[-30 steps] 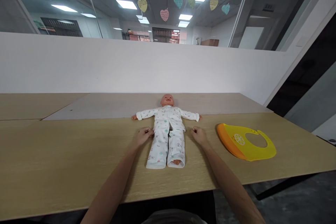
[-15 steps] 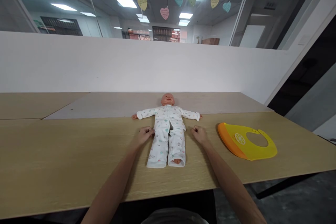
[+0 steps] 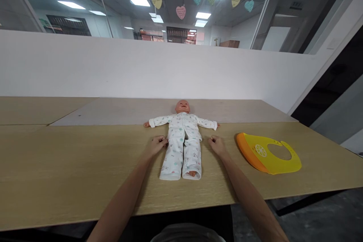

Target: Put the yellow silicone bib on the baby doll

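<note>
A baby doll (image 3: 184,124) in white printed pyjamas lies on its back on the table, head toward the wall and arms spread wide. One foot shows inside a trouser cuff; the other is hidden. My left hand (image 3: 158,145), curled closed, rests on the table right beside the doll's hip, its fingertips at the edge of the clothing. On the other side my right hand (image 3: 217,145) lies loosely fisted on the table, a small gap from the doll, with nothing in it. To the right of that hand sits a yellow bib (image 3: 272,155) with an orange pocket and a citrus print.
The wooden table (image 3: 85,174) has a greyish panel (image 3: 127,109) along its back. Behind it stands a low white wall (image 3: 170,68) with glass above, dotted with heart-shaped notes (image 3: 180,12). The table's front edge lies close to my body.
The camera view has shifted slightly. Both hands, the doll and the bib keep their places on the table.
</note>
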The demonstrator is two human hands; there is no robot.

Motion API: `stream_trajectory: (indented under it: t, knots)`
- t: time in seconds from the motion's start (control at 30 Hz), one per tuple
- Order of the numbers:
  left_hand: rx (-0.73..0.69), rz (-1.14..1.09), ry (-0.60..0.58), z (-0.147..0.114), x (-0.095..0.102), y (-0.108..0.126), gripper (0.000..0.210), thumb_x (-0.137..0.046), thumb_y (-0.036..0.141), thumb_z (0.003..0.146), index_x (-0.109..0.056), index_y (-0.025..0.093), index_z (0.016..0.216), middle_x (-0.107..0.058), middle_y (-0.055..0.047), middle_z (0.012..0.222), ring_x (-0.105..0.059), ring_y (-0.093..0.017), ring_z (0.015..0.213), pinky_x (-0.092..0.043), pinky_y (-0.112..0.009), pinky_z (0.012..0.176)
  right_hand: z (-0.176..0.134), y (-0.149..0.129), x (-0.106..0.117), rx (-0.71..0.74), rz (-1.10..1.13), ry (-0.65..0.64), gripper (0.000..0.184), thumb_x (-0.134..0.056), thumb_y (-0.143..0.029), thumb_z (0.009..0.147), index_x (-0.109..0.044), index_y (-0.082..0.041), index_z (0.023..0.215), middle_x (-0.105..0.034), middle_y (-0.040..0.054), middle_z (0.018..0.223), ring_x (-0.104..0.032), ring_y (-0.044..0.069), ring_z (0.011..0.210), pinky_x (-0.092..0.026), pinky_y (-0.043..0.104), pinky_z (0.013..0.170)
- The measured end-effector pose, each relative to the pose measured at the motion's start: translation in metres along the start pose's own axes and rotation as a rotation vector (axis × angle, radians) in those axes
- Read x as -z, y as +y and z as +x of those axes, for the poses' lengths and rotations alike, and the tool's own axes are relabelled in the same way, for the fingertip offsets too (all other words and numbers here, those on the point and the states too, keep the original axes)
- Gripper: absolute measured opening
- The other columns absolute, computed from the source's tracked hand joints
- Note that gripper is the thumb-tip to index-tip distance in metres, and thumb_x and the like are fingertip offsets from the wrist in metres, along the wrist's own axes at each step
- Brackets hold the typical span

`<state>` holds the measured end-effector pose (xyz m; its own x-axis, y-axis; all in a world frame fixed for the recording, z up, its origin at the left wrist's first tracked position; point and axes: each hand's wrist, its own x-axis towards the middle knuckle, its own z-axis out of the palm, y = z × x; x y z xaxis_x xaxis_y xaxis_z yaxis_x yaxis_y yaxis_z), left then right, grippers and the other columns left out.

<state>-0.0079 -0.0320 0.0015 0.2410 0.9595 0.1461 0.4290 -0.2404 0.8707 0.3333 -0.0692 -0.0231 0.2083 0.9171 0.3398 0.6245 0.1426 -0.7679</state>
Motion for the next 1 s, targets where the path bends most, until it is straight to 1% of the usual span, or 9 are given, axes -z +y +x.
stream_trajectory:
  t: [0.23, 0.3, 0.37, 0.43, 0.5, 0.67, 0.77, 0.87, 1.0]
  knots:
    - [-0.002, -0.019, 0.033, -0.002, 0.0, 0.005, 0.028, -0.054, 0.044, 0.067, -0.049, 0.021, 0.051, -0.05, 0.002, 0.052, -0.048, -0.015, 0.057, -0.036, -0.028, 0.059, 0.0, -0.006, 0.003, -0.023, 0.052, -0.013, 0.033, -0.049, -0.049, 0.067, -0.038, -0.022, 0.051, -0.041, -0.0027, 0.051, -0.036, 0.012, 0.054, -0.026, 0.025, 0.054]
    - [0.0, -0.006, 0.055, -0.002, 0.0, 0.006, 0.029, -0.054, 0.043, 0.068, -0.048, 0.021, 0.05, -0.048, 0.002, 0.052, -0.046, -0.015, 0.056, -0.034, -0.028, 0.058, -0.003, -0.008, 0.01, -0.044, 0.074, -0.022, 0.034, -0.05, -0.05, 0.067, -0.04, -0.022, 0.052, -0.043, -0.0023, 0.051, -0.038, 0.012, 0.055, -0.029, 0.025, 0.054]
    - [-0.004, 0.006, 0.075, -0.002, 0.0, 0.006, 0.029, -0.053, 0.042, 0.069, -0.047, 0.021, 0.05, -0.046, 0.003, 0.051, -0.045, -0.014, 0.055, -0.034, -0.028, 0.058, -0.008, -0.006, 0.027, -0.074, 0.109, -0.036, 0.033, -0.053, -0.049, 0.067, -0.045, -0.021, 0.053, -0.047, -0.0014, 0.053, -0.041, 0.012, 0.056, -0.032, 0.025, 0.054]
    - [-0.011, 0.012, 0.09, -0.001, -0.001, 0.006, 0.031, -0.054, 0.043, 0.07, -0.047, 0.021, 0.05, -0.047, 0.003, 0.051, -0.045, -0.014, 0.056, -0.034, -0.027, 0.058, -0.015, 0.002, 0.055, -0.125, 0.152, -0.025, 0.031, -0.057, -0.047, 0.067, -0.05, -0.02, 0.054, -0.05, -0.0007, 0.053, -0.043, 0.012, 0.056, -0.033, 0.025, 0.054]
    - [0.001, 0.028, 0.079, 0.001, -0.001, 0.007, 0.032, -0.054, 0.044, 0.071, -0.049, 0.021, 0.05, -0.05, 0.002, 0.053, -0.046, -0.015, 0.057, -0.035, -0.027, 0.059, -0.025, 0.016, 0.093, -0.226, 0.199, 0.044, 0.029, -0.062, -0.045, 0.067, -0.054, -0.019, 0.056, -0.052, -0.0006, 0.054, -0.044, 0.012, 0.055, -0.034, 0.025, 0.053]
    - [0.038, 0.082, 0.041, 0.003, 0.001, 0.011, 0.03, -0.054, 0.045, 0.071, -0.05, 0.021, 0.052, -0.05, 0.002, 0.053, -0.046, -0.015, 0.058, -0.034, -0.027, 0.059, -0.053, 0.055, 0.207, -0.607, 0.211, 0.408, 0.018, -0.065, -0.03, 0.069, -0.056, -0.017, 0.063, -0.056, -0.001, 0.059, -0.049, 0.008, 0.054, -0.04, 0.019, 0.051]
    - [0.021, 0.081, 0.027, 0.002, 0.003, 0.012, 0.031, -0.052, 0.044, 0.072, -0.046, 0.021, 0.052, -0.048, 0.002, 0.054, -0.045, -0.015, 0.059, -0.033, -0.027, 0.059, -0.067, 0.072, 0.259, -0.765, 0.148, 0.579, 0.012, -0.064, -0.022, 0.072, -0.053, -0.017, 0.069, -0.055, -0.0015, 0.06, -0.05, 0.007, 0.051, -0.043, 0.016, 0.049]
    - [0.025, 0.092, 0.019, 0.002, 0.003, 0.011, 0.03, -0.051, 0.044, 0.073, -0.045, 0.021, 0.053, -0.046, 0.002, 0.054, -0.044, -0.015, 0.059, -0.033, -0.027, 0.059, -0.075, 0.084, 0.289, -0.925, 0.119, 0.701, 0.014, -0.065, -0.017, 0.072, -0.054, -0.017, 0.079, -0.054, -0.0015, 0.065, -0.053, 0.008, 0.052, -0.047, 0.016, 0.048]
    - [0.05, 0.126, 0.027, 0.004, 0.002, 0.006, 0.028, -0.051, 0.041, 0.075, -0.045, 0.021, 0.056, -0.046, 0.003, 0.056, -0.044, -0.015, 0.06, -0.033, -0.027, 0.06, -0.073, 0.095, 0.302, -1.087, 0.148, 0.772, 0.023, -0.067, -0.016, 0.073, -0.052, -0.018, 0.091, -0.055, -0.0007, 0.071, -0.057, 0.011, 0.054, -0.053, 0.02, 0.049]
